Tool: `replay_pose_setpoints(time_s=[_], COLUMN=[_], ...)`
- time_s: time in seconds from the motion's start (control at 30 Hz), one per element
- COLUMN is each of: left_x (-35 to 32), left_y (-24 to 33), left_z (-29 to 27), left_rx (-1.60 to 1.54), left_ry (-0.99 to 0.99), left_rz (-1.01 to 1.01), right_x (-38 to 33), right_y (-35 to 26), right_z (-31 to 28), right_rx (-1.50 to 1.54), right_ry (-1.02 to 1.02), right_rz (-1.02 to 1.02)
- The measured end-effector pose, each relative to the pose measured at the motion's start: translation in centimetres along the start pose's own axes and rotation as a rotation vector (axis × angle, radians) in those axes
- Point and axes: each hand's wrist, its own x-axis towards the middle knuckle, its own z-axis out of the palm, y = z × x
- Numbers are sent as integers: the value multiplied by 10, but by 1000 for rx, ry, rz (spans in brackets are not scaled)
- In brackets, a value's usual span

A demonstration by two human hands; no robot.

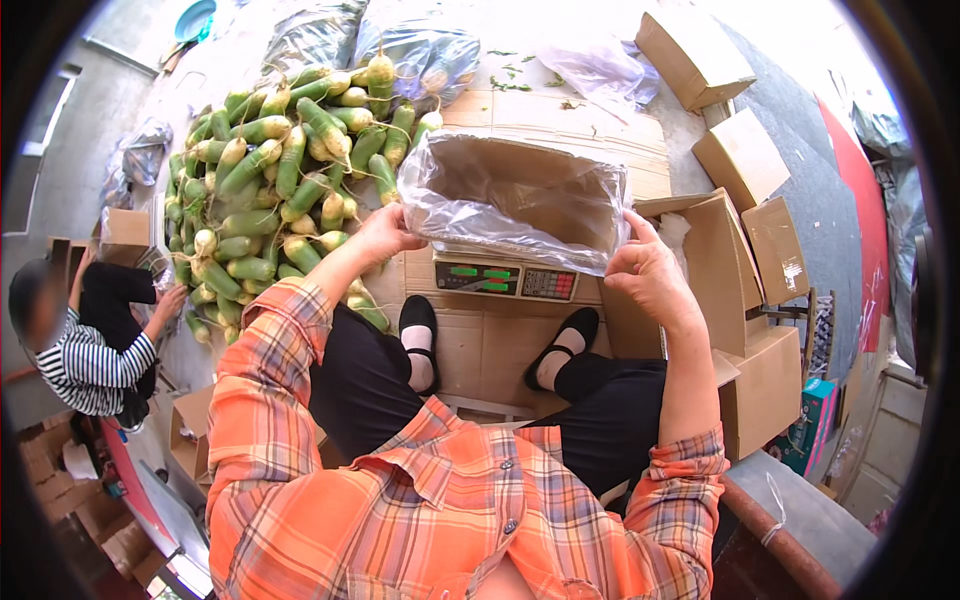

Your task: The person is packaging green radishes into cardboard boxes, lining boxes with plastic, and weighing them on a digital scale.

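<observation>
Lined box (pixel 520 172) on scale (pixel 505 281), L hand (pixel 385 235) & R hand (pixel 655 278) pinching liner (pixel 500 238), radishes (pixel 290 160) L, cartons (pixel 765 390) R

Head fisheye: downward, near left hand (pixel 388 234), right hand (pixel 655 278)

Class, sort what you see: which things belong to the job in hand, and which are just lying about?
Likely in the job: box, liner, scale, radishes.

Apparently lying about: blue basin, teal carton, leaf scraps.

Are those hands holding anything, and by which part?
The plastic liner of the box: left hand grips its left edge, perhaps with the box too; right hand touches its right edge, grip unclear.
</observation>
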Motion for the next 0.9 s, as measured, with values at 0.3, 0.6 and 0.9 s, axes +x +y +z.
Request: replay_pose_setpoints(time_s=[0.3, 0.6, 0.9], left_x=[15, 32, 113], left_y=[13, 55, 132], left_z=[-9, -40, 69], left_rx=[-472, -107, 808], left_ry=[91, 605, -632], left_rz=[-386, 320, 194], right_x=[19, 42, 73], right_y=[40, 53, 15], right_z=[-3, -21, 14], right_rx=[34, 221, -349], right_ry=[-179, 47, 448], right_rz=[99, 426, -104])
